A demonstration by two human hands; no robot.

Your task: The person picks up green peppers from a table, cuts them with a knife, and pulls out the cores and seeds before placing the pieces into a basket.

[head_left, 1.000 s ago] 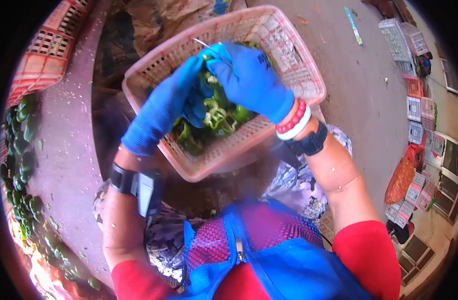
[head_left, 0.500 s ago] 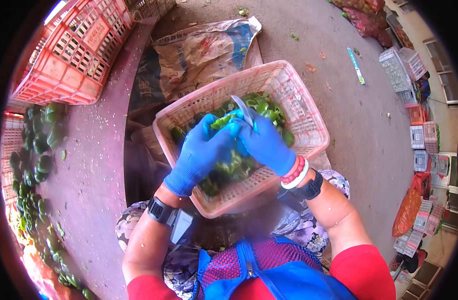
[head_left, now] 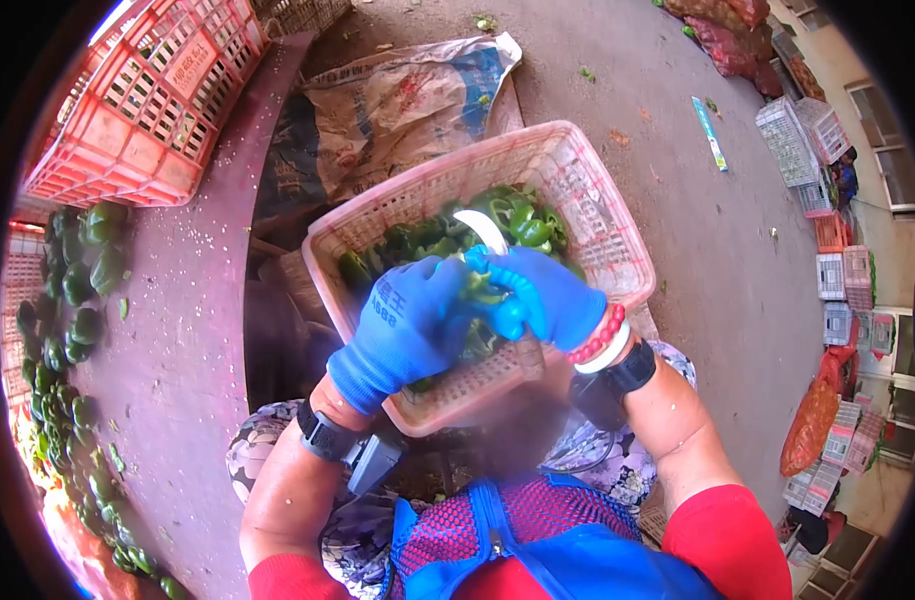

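A pink plastic basket [head_left: 605,262] with cut green pepper pieces [head_left: 522,220] inside stands in front of me. Over it my left hand [head_left: 412,308], in a blue glove, is closed round a piece of green pepper [head_left: 482,288]. My right hand [head_left: 547,295], gloved too, is closed on a knife whose curved blade [head_left: 485,228] points up and away from me. Its handle is hidden in the fingers. Both hands meet at the pepper piece, and the fingertips partly cover it.
Whole green peppers [head_left: 80,285] lie along a raised purple surface [head_left: 177,320] at the left. A large pink crate [head_left: 142,110] stands at the upper left. Beyond the basket lies a flattened sack [head_left: 402,110]. Stacked crates [head_left: 837,275] and an orange net sack [head_left: 810,425] line the far right.
Both hands have turned and moved slightly right and lower. The blade has tilted further left, and the back of my left glove shows more.
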